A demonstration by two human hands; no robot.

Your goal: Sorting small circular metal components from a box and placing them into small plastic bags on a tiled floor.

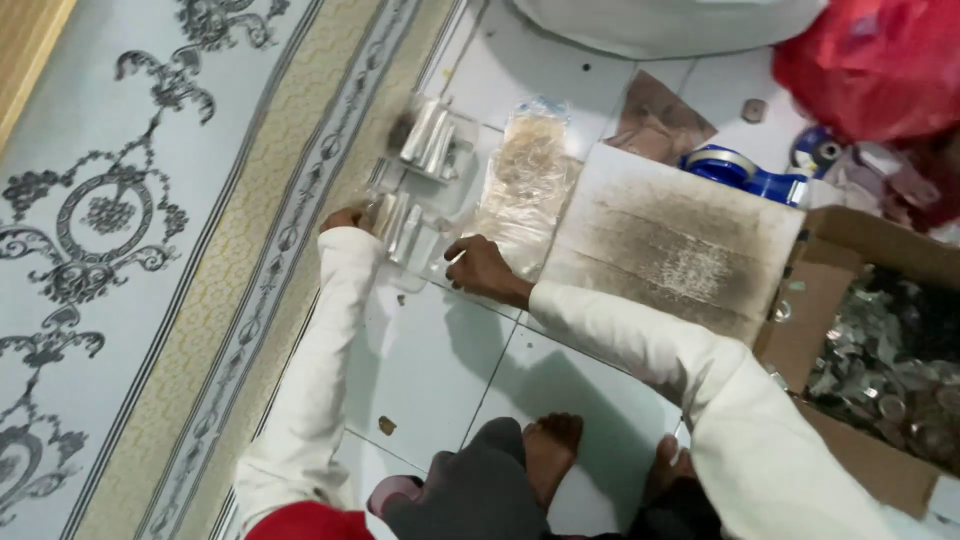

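While hands grip it, packet (405, 232) points away.

Two hands, the left hand (345, 218) and the right hand (480, 268), are seen over a white tiled floor (420, 370), along with two bare feet (552, 448). Two clear packets of silver pieces (430, 140) are counted, one near the hands and one further off, beside one stack of clear plastic bags (528, 185). One stained white board (675, 240), one blue tape dispenser (745, 175), one red plastic bag (870, 60), one patterned carpet (130, 230) and one cardboard box (830, 290) of shiny pieces, too many to count, are also shown.
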